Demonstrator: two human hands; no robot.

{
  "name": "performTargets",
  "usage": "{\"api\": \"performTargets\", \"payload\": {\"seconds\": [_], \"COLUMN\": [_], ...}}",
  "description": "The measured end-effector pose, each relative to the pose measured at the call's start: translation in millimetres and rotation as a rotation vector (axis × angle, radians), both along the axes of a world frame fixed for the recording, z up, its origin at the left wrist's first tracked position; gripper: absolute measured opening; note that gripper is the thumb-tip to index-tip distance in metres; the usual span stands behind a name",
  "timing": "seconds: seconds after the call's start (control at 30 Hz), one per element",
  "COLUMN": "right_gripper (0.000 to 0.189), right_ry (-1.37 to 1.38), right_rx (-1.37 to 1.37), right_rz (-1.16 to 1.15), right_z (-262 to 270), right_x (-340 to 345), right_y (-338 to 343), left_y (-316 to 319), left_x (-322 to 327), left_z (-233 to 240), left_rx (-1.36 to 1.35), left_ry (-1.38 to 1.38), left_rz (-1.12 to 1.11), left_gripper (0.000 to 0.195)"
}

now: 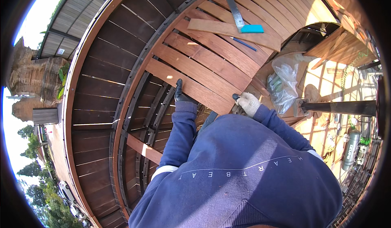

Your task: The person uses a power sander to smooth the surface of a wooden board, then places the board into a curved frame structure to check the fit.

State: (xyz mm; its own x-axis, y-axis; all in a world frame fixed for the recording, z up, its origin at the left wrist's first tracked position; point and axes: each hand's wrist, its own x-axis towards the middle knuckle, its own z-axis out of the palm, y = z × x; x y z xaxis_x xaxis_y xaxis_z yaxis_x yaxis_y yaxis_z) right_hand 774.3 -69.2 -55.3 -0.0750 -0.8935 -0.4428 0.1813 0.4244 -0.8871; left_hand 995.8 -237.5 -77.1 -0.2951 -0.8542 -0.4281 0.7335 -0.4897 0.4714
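Both my hands are on the nearest wooden deck board (pixel 200 91) of a curved row. My left hand (pixel 183 94), in a black glove, grips its near long edge, thumb on top and fingers hidden beneath. At the board's right end my right hand (pixel 248 103) holds the corner; its knitted glove is pale with a dark thumb tip. Beyond lie more deck boards (pixel 207 64) with narrow gaps. A loose wooden board (pixel 223 27) rests across them, with a try square (pixel 252 29) with a turquoise stock lying on it. Beside that board is a blue pencil (pixel 244 44).
Open dark framing (pixel 155 105) lies left of my left arm, inside a curved rail (pixel 68 99). A single board (pixel 145 148) spans the frame. To the right are a clear plastic bag (pixel 284 86), a dark post (pixel 339 106) and a grey tank (pixel 351 150).
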Motion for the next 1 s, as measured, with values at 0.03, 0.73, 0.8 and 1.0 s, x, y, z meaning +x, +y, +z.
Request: {"api": "performTargets", "payload": {"seconds": [0.03, 0.73, 0.8, 1.0], "right_gripper": [0.017, 0.022, 0.021, 0.021], "right_ry": [0.07, 0.08, 0.122, 0.051], "right_rx": [-0.018, 0.038, 0.017, 0.056], "right_rz": [0.016, 0.038, 0.047, 0.032], "right_z": [1, 22, 25, 20], "right_x": [0, 0, 0, -1], "right_y": [-1, -4, -4, -4], "left_y": [0, 2, 3, 2], "left_x": [0, 0, 0, -2], "left_z": [0, 8, 11, 11], "left_rx": [0.004, 0.056, 0.058, 0.051], "left_ry": [0.003, 0.054, 0.046, 0.006], "left_rz": [0.004, -0.001, -0.006, -0.001], "left_gripper": [0.057, 0.053, 0.054, 0.052]}}
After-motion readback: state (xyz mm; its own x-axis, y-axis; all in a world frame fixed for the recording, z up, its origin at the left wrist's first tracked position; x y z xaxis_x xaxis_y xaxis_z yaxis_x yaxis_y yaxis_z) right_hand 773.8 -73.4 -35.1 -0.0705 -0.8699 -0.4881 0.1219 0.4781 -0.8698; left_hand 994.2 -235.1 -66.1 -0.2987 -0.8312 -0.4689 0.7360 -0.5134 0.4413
